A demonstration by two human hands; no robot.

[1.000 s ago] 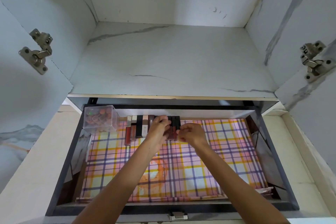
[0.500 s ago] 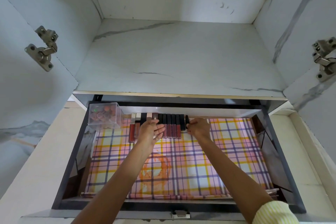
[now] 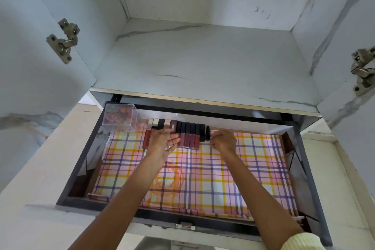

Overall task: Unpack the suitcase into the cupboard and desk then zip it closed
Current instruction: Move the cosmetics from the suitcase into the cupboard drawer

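While the left hand lies open-fingered and the right hand is curled, seemingly empty, the row of dark-capped lip gloss tubes between them could be knocked askew.

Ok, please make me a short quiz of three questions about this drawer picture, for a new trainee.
1. True or false: the clear box sits in the back left corner of the drawer.
2. Which item is at the right end of the row of lip gloss tubes? A) a small black tube B) a comb C) a spoon
3. What pattern does the drawer liner have?

Key
1. True.
2. A. It lies just beside the fingertips of the right hand.
3. A plaid check in pink, yellow and purple. The left hand rests over part of the row.
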